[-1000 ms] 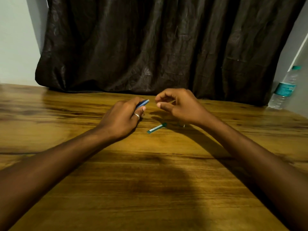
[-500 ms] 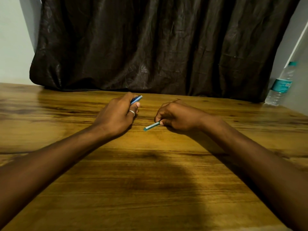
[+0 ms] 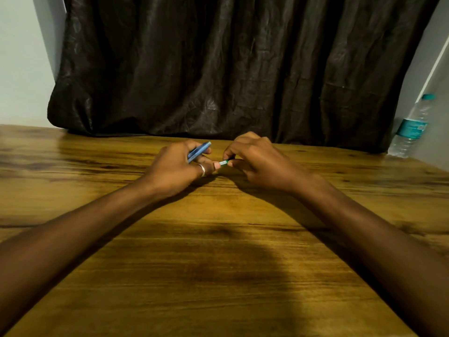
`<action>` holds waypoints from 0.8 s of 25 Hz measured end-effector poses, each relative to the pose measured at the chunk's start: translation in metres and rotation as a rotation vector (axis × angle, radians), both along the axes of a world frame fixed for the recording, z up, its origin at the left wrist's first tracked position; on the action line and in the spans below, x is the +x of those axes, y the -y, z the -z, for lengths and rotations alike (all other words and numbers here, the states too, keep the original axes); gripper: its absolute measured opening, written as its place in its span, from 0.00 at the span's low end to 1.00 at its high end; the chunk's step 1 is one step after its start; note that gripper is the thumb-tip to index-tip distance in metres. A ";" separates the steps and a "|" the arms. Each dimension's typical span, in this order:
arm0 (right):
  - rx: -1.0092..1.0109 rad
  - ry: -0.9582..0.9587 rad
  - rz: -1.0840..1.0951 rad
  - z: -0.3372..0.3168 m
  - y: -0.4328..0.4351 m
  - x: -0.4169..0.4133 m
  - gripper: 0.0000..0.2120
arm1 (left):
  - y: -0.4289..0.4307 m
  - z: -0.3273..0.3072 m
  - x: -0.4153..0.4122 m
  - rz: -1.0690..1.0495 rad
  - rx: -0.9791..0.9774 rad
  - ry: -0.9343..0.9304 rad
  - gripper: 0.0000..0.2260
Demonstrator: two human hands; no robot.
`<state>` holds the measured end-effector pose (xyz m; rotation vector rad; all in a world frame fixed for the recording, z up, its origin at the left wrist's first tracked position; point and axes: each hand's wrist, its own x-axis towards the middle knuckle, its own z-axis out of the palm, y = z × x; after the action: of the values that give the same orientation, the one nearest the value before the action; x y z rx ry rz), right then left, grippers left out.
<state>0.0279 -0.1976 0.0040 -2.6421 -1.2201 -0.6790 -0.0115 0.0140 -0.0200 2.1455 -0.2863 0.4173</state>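
Through the head camera I am watching the left hand [image 3: 179,166] gripping a slim blue plastic pen barrel [image 3: 199,152], fingers curled round it, over the far middle of the brown wooden counter [image 3: 218,251]. The right hand [image 3: 257,159] is pinching a small teal-and-white tube [image 3: 224,162] just beside the left thumb. A clear plastic water bottle [image 3: 410,130] is standing far right.
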 end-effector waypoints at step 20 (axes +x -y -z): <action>0.773 -0.586 0.005 -0.009 -0.007 -0.010 0.11 | 0.003 -0.003 -0.007 -0.009 -0.285 0.007 0.15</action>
<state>0.0176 -0.1904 0.0128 -1.9660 -0.6078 -0.2491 -0.0185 0.0111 -0.0166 1.8679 -0.2075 0.4434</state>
